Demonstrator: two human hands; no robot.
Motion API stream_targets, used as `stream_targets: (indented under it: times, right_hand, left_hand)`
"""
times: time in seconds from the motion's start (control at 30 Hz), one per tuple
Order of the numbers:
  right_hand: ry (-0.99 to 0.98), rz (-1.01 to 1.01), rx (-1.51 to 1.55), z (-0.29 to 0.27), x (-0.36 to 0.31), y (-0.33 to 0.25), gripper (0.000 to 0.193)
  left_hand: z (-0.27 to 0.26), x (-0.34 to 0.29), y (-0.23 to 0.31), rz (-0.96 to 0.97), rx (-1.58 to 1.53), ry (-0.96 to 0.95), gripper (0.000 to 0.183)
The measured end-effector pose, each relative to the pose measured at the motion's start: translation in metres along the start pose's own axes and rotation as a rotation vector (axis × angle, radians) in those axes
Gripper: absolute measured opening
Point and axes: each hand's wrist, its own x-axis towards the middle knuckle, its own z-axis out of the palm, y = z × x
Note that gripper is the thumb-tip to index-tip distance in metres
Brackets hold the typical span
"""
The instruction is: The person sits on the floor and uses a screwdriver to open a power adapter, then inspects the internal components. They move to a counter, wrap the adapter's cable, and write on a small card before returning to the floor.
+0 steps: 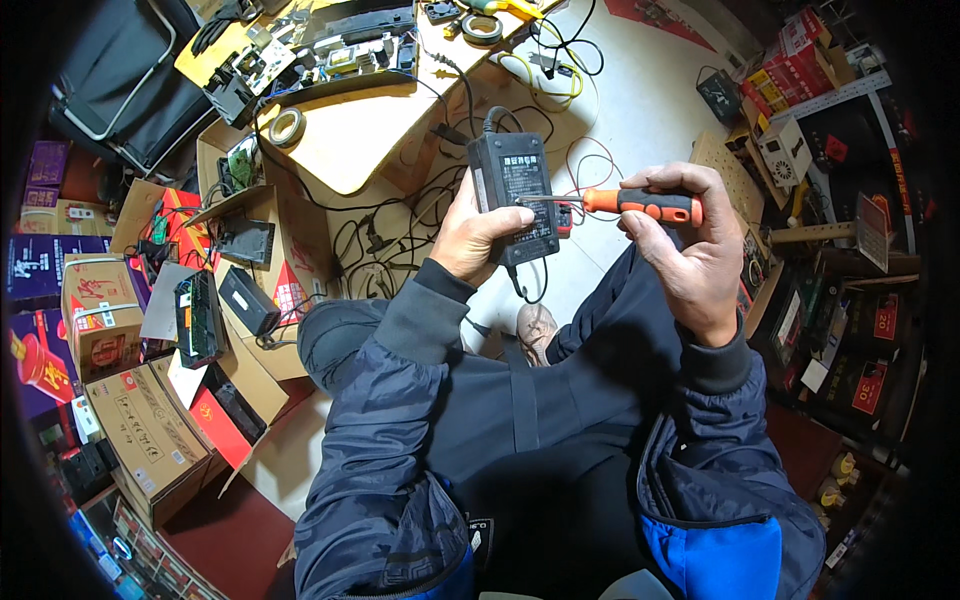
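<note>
My left hand (476,228) is closed round a black power adapter (512,165), its thumb lying across the labelled face. One cable leaves the adapter's top end and another its bottom end. In my right hand (690,240) is a screwdriver (640,204) with an orange and black handle, pointing left. Its metal shaft crosses the adapter's face near my left thumb; whether the tip touches the casing I cannot tell. A small red thing (564,218) shows at the adapter's right side, partly hidden, and its kind is unclear.
A yellow-topped table (345,150) ahead carries opened electronics (350,60) and tape rolls (287,128). Tangled black cables (385,235) lie on the floor below. Cardboard boxes (140,430) with adapters (248,300) crowd the left. Shelves with a red box (790,65) line the right.
</note>
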Motion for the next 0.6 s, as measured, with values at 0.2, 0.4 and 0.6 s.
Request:
stream_targets:
  times: [0.2, 0.4, 0.6]
  right_hand:
    - [-0.009, -0.024, -0.040, -0.0015, 0.0009, 0.0030, 0.038]
    - [-0.015, -0.013, -0.069, -0.0023, 0.0012, 0.0034, 0.038]
    - [0.017, 0.164, -0.095, -0.0034, 0.0062, 0.0001, 0.030]
  left_hand:
    - [0.0015, -0.0001, -0.0005, -0.012, -0.003, 0.008, 0.067]
    - [0.0000, 0.0023, -0.0020, -0.006, -0.004, 0.026, 0.067]
    - [-0.0016, 0.0014, -0.0043, -0.005, 0.071, 0.052, 0.068]
